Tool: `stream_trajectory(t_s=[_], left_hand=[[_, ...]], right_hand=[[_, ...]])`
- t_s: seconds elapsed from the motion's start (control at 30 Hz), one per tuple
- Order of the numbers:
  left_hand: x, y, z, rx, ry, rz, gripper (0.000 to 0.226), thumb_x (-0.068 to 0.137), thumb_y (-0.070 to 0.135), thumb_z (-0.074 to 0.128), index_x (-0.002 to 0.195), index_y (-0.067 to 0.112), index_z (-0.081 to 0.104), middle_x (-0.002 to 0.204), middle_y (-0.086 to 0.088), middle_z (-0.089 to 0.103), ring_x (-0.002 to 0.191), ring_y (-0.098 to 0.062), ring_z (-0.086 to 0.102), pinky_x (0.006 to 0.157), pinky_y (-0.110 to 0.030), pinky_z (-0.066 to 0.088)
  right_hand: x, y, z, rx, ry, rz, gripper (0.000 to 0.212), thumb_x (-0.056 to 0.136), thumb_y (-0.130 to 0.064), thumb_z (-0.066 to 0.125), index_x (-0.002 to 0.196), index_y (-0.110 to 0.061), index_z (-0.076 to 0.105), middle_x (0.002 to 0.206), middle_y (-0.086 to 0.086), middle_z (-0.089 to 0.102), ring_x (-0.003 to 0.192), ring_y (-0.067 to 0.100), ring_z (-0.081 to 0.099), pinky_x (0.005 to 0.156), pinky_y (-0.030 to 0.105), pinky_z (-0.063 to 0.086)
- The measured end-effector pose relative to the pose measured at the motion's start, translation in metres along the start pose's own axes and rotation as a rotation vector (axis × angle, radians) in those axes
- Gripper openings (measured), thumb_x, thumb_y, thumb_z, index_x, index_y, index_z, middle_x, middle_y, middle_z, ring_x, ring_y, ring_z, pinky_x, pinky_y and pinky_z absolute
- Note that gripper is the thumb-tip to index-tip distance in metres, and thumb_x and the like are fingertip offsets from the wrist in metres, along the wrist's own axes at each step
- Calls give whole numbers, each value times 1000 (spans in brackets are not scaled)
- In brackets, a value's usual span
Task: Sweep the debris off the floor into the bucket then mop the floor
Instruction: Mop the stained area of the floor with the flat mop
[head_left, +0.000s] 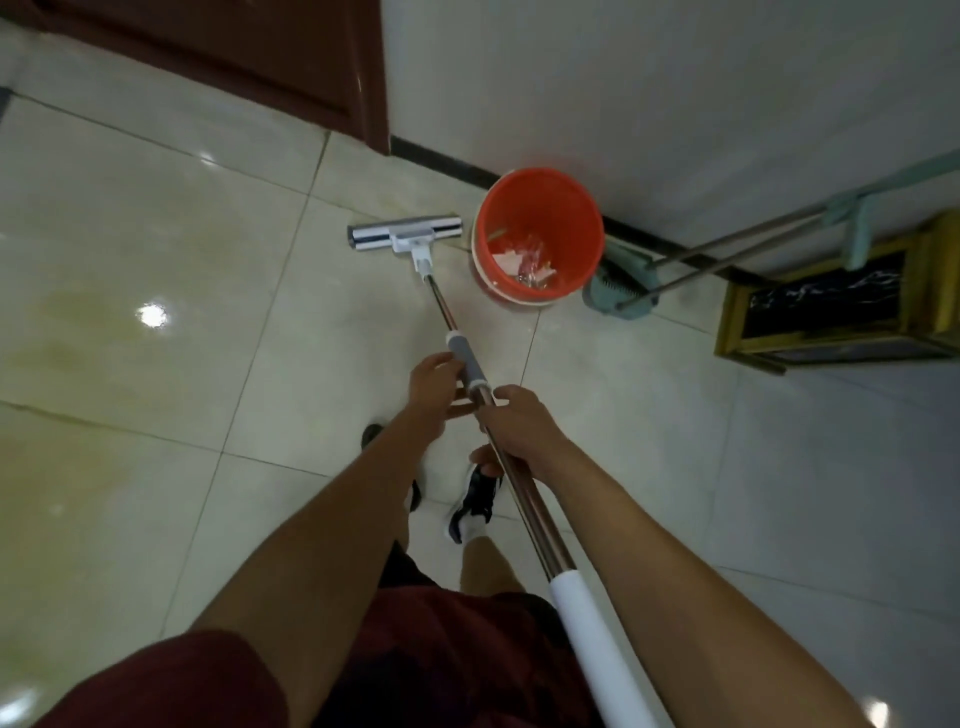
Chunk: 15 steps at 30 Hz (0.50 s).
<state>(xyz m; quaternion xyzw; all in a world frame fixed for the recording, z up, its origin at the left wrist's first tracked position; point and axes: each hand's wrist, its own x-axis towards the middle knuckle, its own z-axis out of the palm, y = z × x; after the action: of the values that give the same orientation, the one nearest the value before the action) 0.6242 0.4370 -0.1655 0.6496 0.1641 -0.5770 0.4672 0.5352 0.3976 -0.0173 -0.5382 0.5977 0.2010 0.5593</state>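
Both hands on the mop (447, 306), right hand (519, 431) wrapped round the metal shaft, left hand (434, 387) gripping at the grey sleeve, mop head flat on the floor tiles (156, 234), just beside the orange bucket (540, 208) holding debris (524, 262)

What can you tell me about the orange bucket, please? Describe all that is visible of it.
The orange bucket is round and looks like plastic, with a paler band around its lower outside. It stands upright on the tiled floor, close to the white wall and its dark baseboard. Inside lie scraps of white and reddish debris. The mop head lies just to its left; whether they touch is unclear. No hand touches it.
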Motion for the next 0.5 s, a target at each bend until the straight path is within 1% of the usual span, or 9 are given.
stream_trajectory(t_s=[0.03,0.1,0.13,0.17,0.23,0.3,0.33,0.4,0.5], left_hand=[[6,0,6,-19,0,-26,25,100,18,60,122,7,61,111,-17,68,83,-32,73,52,-33,58],[14,2,16,-43,-28,-87,29,97,20,65,120,4,58,106,-18,68,77,-33,73,55,-36,58],[16,2,20,-33,-40,-115,31,95,20,68,120,3,57,100,-16,67,71,-30,72,54,-35,58],[19,3,23,-16,-43,-132,31,94,17,70,117,2,57,93,-14,66,66,-27,69,52,-34,56],[21,7,28,45,-23,-132,20,93,8,70,107,-1,59,84,-13,62,62,-23,64,48,-32,55],[19,10,31,78,-3,-112,8,92,2,68,90,1,59,81,-14,62,61,-22,62,51,-35,55],[18,12,33,79,11,-99,12,92,0,67,84,3,57,82,-15,62,62,-23,63,54,-36,56],[16,12,35,67,37,-72,17,92,-2,66,81,5,55,87,-18,63,62,-25,64,58,-39,58],[16,10,37,16,51,-64,17,90,-2,68,85,5,53,90,-20,65,62,-26,66,68,-45,60]], right_hand=[[5,4,1,-13,-12,21,18,95,-11,52,82,-22,46,81,7,57,72,26,60,79,45,58],[15,15,6,-74,-15,28,2,91,-14,55,92,-14,56,81,8,61,61,24,60,64,36,56],[21,25,8,-123,5,15,6,88,-14,57,93,-10,57,80,7,61,57,21,60,57,31,52],[24,29,9,-177,28,1,5,86,-12,57,88,-10,54,77,5,60,54,18,58,49,24,48],[27,32,11,-271,71,-52,21,84,-6,56,73,-15,41,71,2,52,50,13,50,39,20,34],[28,34,10,-326,103,-95,32,84,-3,55,68,-19,34,70,1,48,50,11,45,38,19,30],[27,32,8,-353,116,-102,33,85,-2,56,68,-19,33,70,0,47,50,11,45,39,19,30],[25,32,3,-413,128,-128,30,86,-2,57,71,-18,36,74,0,47,53,11,45,43,21,31],[19,33,-6,-501,120,-187,15,87,-3,55,88,-11,44,85,4,50,57,11,44,45,22,31]])
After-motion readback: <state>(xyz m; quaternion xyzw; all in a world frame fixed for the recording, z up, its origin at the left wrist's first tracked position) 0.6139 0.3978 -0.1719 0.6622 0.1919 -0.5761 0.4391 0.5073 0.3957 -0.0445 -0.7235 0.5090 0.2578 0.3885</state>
